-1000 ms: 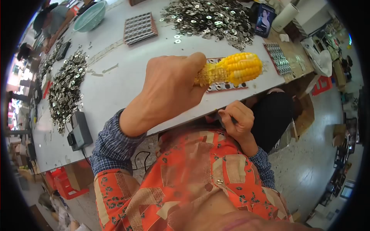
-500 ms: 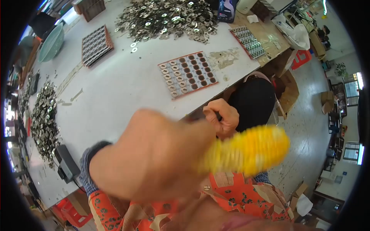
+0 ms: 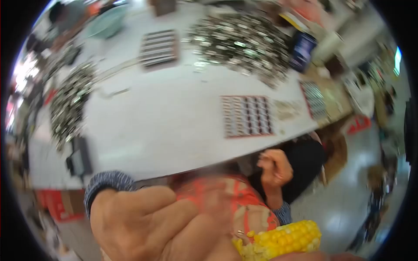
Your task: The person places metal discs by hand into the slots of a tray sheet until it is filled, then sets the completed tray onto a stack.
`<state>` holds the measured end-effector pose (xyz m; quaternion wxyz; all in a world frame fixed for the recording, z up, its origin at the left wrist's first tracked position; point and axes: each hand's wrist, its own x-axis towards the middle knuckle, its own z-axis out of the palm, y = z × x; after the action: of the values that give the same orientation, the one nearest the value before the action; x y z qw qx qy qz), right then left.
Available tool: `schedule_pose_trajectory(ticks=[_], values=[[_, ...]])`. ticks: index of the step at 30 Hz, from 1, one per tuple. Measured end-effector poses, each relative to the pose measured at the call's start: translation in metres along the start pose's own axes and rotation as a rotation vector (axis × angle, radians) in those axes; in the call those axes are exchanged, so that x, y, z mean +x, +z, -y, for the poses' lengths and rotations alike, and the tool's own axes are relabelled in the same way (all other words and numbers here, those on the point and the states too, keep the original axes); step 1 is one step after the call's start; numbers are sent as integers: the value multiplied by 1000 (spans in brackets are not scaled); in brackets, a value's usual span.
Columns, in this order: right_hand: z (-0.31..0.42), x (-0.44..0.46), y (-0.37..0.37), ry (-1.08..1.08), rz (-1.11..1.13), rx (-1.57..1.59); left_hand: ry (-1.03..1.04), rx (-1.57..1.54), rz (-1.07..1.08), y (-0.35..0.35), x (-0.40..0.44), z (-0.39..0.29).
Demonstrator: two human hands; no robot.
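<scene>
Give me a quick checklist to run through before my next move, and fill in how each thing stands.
1. Left hand on the corn cob: ok as far as it shows; the grip is partly hidden.
2. Right hand free: cannot tell; its fingers are curled and the palm is hidden.
3. Red-edged panel lying on the table, clear of both hands: ok.
4. Panel columns all alike: not ok; the two left ones look pale, the others dark.
5. Pile of metal rings clear of both hands: ok, beyond the panel.
</scene>
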<state>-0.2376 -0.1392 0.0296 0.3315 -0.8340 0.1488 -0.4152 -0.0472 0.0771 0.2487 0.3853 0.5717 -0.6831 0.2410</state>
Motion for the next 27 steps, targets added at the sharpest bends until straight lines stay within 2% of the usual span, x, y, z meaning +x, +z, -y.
schedule_pose_trajectory(ticks=[1, 3, 4, 7, 8, 11, 15, 17, 21, 27], values=[[-8, -5, 1, -18, -26, 51, -33, 115, 71, -25, -6, -10], [1, -6, 1, 182, -51, 220, -72, 350, 225, -72, -17, -31], [4, -5, 6, 194, -74, 250, -174, 505, 312, -94, -13, -55], [-3, -10, 9, 300, -15, 277, -84, 505, 385, -149, -2, -83], [-5, -10, 10, 325, 18, 277, -2, 614, 190, -137, -6, -86], [-10, -18, 8, 235, 66, 285, -122, 685, 362, -167, -41, -132], [0, -24, 10, 145, 63, 302, -467, 790, 374, -162, -32, -170], [-2, -27, 4, 119, 78, 285, -510, 750, 338, -161, -34, -174], [-3, -34, -8, 109, 50, 302, -346, 541, 222, -144, -55, -143], [-45, -49, -29, 297, -45, 285, -255, -47, 275, -84, -50, -80]])
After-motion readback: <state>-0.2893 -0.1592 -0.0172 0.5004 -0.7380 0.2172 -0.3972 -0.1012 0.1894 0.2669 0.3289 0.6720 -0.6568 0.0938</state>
